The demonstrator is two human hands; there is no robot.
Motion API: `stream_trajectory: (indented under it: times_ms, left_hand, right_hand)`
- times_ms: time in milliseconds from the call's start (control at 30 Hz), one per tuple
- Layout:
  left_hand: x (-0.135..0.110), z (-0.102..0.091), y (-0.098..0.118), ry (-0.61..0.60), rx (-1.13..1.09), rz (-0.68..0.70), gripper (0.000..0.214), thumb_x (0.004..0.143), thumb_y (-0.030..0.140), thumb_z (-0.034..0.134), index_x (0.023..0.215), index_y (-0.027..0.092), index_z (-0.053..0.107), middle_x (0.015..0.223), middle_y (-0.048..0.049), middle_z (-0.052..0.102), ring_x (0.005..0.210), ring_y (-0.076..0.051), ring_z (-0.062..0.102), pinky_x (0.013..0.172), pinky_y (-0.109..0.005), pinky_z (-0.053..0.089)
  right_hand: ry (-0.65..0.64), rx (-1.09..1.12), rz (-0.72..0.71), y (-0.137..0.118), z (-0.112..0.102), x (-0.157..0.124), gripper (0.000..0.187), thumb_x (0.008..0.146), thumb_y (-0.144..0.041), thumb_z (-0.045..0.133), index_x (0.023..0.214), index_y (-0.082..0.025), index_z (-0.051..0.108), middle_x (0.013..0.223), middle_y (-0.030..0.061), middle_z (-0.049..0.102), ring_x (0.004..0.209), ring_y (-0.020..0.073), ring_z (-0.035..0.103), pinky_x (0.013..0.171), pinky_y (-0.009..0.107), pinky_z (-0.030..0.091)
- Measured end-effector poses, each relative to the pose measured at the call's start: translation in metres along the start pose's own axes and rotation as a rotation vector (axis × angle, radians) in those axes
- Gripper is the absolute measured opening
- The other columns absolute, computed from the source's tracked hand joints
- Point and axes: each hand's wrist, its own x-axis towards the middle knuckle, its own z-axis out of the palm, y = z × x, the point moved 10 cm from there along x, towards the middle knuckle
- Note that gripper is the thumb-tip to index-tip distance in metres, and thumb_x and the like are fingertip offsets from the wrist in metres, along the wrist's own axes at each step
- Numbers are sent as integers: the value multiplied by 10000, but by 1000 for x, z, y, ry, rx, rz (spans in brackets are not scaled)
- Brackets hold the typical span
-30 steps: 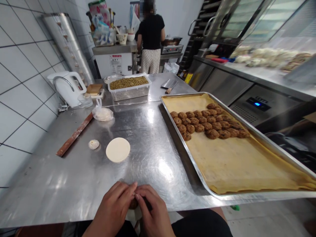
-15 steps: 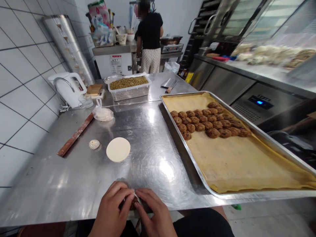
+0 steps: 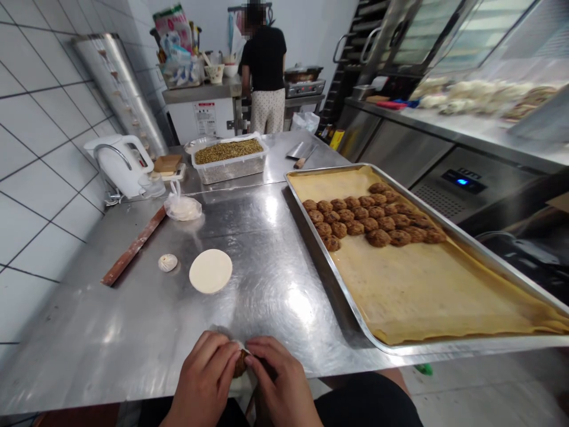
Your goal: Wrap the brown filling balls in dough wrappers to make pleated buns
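Observation:
At the near edge of the steel table (image 3: pixel 133 332), my left hand (image 3: pixel 207 379) and my right hand (image 3: pixel 280 385) are curled together around a small brown filled dough piece (image 3: pixel 241 362), fingertips pinching at its top. Only a sliver of it shows between the fingers. A flat round dough wrapper (image 3: pixel 210 271) lies farther out on the table, with a small pleated dough ball (image 3: pixel 168 262) to its left. To the right, a large metal tray (image 3: pixel 320 249) lined with yellow paper holds several brown balls (image 3: pixel 368 219) in rows.
A wooden rolling stick (image 3: pixel 133 246) and a small plastic bag (image 3: pixel 182 207) lie at the left. A clear tub of green filling (image 3: pixel 229 157), a white kettle (image 3: pixel 120 163) and a cleaver (image 3: pixel 302 153) stand farther back. A person (image 3: pixel 264 71) works at a rear counter.
My hands stay at the table edge, fingers shifting slightly around the piece; a bit more of its brown side shows now. The view has drifted slightly.

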Motion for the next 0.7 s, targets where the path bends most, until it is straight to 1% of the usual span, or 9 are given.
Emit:
stream_trajectory:
  times_ms: [100, 167, 300, 367, 400, 467, 567, 633, 700]
  left_hand:
    - [0, 2, 0, -37, 7, 10, 177, 1017, 92, 529, 1068, 198, 662, 937, -49, 661, 871, -191, 617, 774, -344, 539]
    - [-1, 4, -2, -64, 6, 18, 188, 1027, 100, 507, 1076, 200, 658, 946, -53, 668, 871, -194, 624, 779, -349, 543]
    - [-3, 9, -7, -142, -1, 17, 299, 1043, 139, 509, 1313, 219, 610, 992, -55, 681, 896, -191, 636, 780, -331, 559]
    - [-3, 8, -8, -140, -5, 16, 278, 1042, 140, 515, 1278, 230, 633, 968, -47, 669, 880, -185, 630, 765, -323, 554]
    - [-3, 7, -7, -118, -5, 20, 244, 1039, 133, 516, 1218, 227, 653, 953, -45, 662, 868, -183, 626, 759, -324, 549]
    - [-3, 3, -3, -76, 5, 39, 195, 1031, 115, 515, 1121, 207, 662, 945, -50, 657, 862, -187, 620, 768, -340, 541]
    - [-3, 4, 0, -73, 26, 52, 169, 1027, 105, 512, 1083, 191, 646, 952, -55, 660, 868, -190, 620, 782, -353, 540]
    - [-3, 7, -1, -114, 38, 52, 212, 1034, 122, 512, 1196, 190, 631, 975, -56, 669, 880, -188, 627, 782, -346, 549]
    - [-3, 9, -1, -153, 42, 63, 289, 1043, 132, 502, 1305, 200, 602, 983, -52, 672, 877, -182, 633, 771, -331, 557]
  right_hand:
    - [46, 18, 35, -4, 0, 4, 226, 1028, -338, 617, 920, -250, 795, 999, 69, 766, 949, 239, 733, 867, 346, 585]
    - [83, 38, 49, -7, 0, 4, 235, 1032, -344, 609, 901, -243, 775, 950, 61, 753, 905, 229, 725, 831, 337, 584]
    - [19, 57, -71, -16, 10, -3, 239, 1061, -295, 533, 1070, -249, 767, 1085, 86, 738, 996, 225, 721, 872, 336, 602]
    - [2, 24, -139, -16, 10, -7, 231, 1052, -269, 548, 1160, -250, 751, 1160, 100, 734, 1064, 233, 716, 930, 349, 599]
    - [15, 6, -144, -14, 8, -7, 215, 1043, -267, 569, 1154, -249, 752, 1160, 100, 739, 1068, 235, 718, 939, 350, 597]
    - [63, -16, -90, -8, 2, -5, 164, 1028, -288, 612, 1049, -245, 769, 1092, 88, 755, 1019, 236, 727, 909, 346, 598]
    - [96, 4, 11, -5, -1, 0, 227, 1035, -327, 610, 885, -238, 756, 928, 61, 751, 873, 217, 727, 798, 323, 600]
    - [79, 15, -26, -12, 2, 0, 235, 1053, -310, 568, 940, -238, 761, 950, 69, 750, 879, 214, 728, 793, 319, 607]
    - [35, -13, -141, -22, 8, -3, 245, 1063, -254, 518, 1090, -239, 762, 1086, 100, 750, 986, 225, 733, 856, 332, 619]
